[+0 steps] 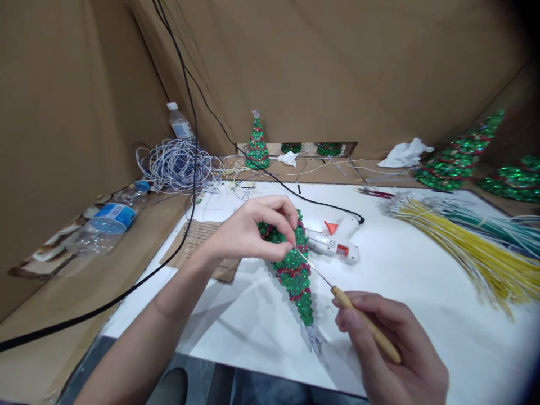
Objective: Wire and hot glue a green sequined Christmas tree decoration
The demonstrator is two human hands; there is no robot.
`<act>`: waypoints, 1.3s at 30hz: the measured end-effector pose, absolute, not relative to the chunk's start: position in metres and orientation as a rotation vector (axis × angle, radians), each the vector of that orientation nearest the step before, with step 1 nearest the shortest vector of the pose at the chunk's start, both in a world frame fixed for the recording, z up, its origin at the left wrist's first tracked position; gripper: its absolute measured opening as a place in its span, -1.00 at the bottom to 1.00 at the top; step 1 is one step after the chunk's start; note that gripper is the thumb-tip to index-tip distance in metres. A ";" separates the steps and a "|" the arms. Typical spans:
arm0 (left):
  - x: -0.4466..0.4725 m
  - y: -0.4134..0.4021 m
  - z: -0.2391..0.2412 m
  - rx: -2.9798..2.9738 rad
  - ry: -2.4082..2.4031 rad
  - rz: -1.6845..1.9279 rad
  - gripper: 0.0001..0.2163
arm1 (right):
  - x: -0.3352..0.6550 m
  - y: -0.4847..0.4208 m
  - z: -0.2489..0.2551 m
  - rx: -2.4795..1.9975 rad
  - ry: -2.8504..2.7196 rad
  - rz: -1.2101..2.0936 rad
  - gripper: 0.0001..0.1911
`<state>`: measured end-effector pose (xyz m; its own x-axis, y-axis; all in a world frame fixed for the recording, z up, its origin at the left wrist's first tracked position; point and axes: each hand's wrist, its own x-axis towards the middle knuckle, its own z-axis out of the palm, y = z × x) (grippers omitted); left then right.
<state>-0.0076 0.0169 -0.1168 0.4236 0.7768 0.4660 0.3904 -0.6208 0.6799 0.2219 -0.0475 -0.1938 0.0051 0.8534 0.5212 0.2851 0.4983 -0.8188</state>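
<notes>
Beaded tree [295,275], glittery green cone banded red, lies under left hand [253,230], which pinches its wide end; right hand [392,349] beside its tip grips wooden-handled needle tool [363,320].

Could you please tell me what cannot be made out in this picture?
- Head view: needle tip of the awl, hidden where the left hand pinches the beaded tree.
- Head view: wrist of the right hand, cut off by the bottom edge.
- Head view: label text on the water bottle, too small and blurred.
</notes>
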 end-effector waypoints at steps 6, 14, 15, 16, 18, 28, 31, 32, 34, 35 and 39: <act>-0.012 0.019 -0.115 2.235 1.031 1.106 -0.82 | 0.223 -0.048 -0.193 -1.037 -1.528 0.612 -0.92; -0.033 0.038 -0.125 2.002 1.368 1.652 -0.98 | 0.224 -0.047 -0.194 -1.119 -1.491 0.568 -0.92; -0.037 0.041 -0.128 1.954 1.477 1.739 -0.97 | 0.224 -0.047 -0.193 -1.136 -1.484 0.543 -0.93; -0.042 0.044 -0.131 1.909 1.595 1.815 -0.95 | 0.224 -0.048 -0.191 -1.138 -1.485 0.519 -0.93; -0.050 0.049 -0.137 1.874 1.780 1.865 -0.90 | 0.223 -0.047 -0.188 -1.113 -1.499 0.498 -0.96; -0.066 0.058 -0.150 1.858 2.111 1.760 -0.86 | 0.229 -0.051 -0.194 -0.909 -1.634 0.492 -0.78; -0.064 0.060 -0.153 1.791 2.038 1.707 -0.74 | 0.234 -0.049 -0.192 -0.880 -1.728 0.449 -0.78; -0.062 0.060 -0.153 1.775 2.006 1.669 -0.74 | 0.235 -0.048 -0.190 -0.873 -1.776 0.436 -0.78; -0.054 0.059 -0.152 1.756 1.923 1.583 -0.81 | 0.236 -0.046 -0.188 -0.865 -1.835 0.418 -0.79; -0.049 0.058 -0.151 1.757 1.881 1.546 -0.80 | 0.235 -0.045 -0.187 -0.862 -1.842 0.416 -0.80; -0.029 0.053 -0.147 1.828 1.760 1.418 -0.73 | 0.235 -0.044 -0.186 -0.863 -1.821 0.434 -0.80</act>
